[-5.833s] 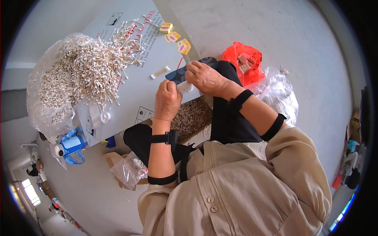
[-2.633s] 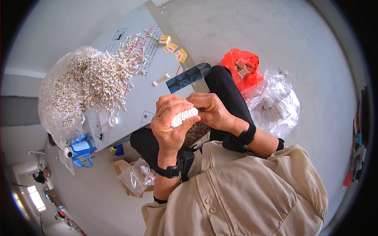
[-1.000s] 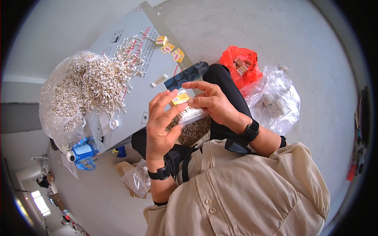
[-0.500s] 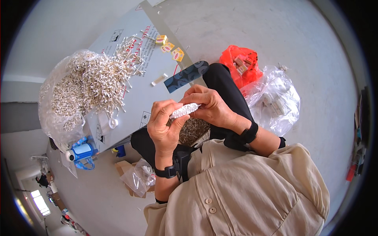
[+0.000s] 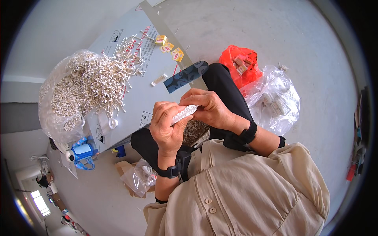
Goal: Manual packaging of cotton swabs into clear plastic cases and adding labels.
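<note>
Between my two hands is a flat bundle of cotton swabs [image 5: 184,114], its white tips packed side by side and facing up. My left hand [image 5: 166,128] grips it with the thumb on the near side and the fingers on the far side. At the bundle's right end my right hand [image 5: 212,108] pinches with thumb and fingers; whether a clear wrapper lies around the swabs I cannot tell. Below the hands, partly covered, a container of brown-looking sticks [image 5: 193,133] sits between my legs. A large heap of loose swabs [image 5: 98,82] spills from a clear bag onto the table.
On the metal-sheet table [image 5: 138,92] lie several small yellow boxes [image 5: 167,47], a small pack of swabs [image 5: 159,80] and a tape roll [image 5: 113,123]. A blue bottle [image 5: 82,151] is at left. Right, a red bag [image 5: 240,65] and a clear bag [image 5: 275,102] hold packs.
My left hand has shifted slightly right and turned, closing further over the swab bundle, so less of it shows. The right hand stays near the bundle's right end.
</note>
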Demonstrator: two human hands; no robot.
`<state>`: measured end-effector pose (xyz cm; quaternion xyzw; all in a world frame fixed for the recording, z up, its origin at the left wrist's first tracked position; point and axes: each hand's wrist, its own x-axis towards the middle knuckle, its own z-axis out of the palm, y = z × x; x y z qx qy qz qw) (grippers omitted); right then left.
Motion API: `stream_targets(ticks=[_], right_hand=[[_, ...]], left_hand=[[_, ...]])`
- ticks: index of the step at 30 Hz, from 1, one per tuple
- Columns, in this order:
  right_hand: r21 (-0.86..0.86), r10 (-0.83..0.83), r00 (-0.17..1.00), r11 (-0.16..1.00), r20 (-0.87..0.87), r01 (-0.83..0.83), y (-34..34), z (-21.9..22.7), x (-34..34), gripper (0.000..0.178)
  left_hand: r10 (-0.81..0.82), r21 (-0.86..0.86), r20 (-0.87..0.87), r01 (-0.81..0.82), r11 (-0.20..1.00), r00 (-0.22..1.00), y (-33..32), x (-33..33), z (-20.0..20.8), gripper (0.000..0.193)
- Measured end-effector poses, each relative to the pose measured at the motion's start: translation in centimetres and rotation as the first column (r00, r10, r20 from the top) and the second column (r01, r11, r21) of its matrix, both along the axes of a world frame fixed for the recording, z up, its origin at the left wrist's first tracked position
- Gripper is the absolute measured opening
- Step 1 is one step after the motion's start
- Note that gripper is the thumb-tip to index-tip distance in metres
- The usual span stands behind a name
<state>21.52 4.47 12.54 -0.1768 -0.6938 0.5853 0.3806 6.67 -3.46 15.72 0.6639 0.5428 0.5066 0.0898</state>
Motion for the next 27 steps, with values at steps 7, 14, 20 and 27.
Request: stream_targets(ticks=[7,14,20,27], right_hand=[[0.151,-0.085,0.996,0.985,-0.035,0.090,-0.2,0.0,0.1,0.029],[0.210,-0.067,0.996,0.975,-0.050,0.076,-0.3,0.6,0.1,0.029],[0.188,-0.031,0.998,0.981,-0.052,0.041,0.3,1.1,0.8,0.028],[0.294,-0.048,0.994,0.953,-0.095,0.074,0.5,1.3,0.7,0.029]], left_hand=[[-0.018,-0.016,0.111,0.020,1.000,0.994,0.3,0.7,0.8,0.031],[-0.015,0.062,-0.007,0.015,0.998,1.000,0.4,0.6,0.9,0.035],[-0.072,-0.042,0.103,0.077,0.996,0.992,-0.1,-0.1,1.7,0.033],[-0.079,0.049,-0.027,0.080,0.996,0.997,-0.2,-0.9,1.5,0.034]])
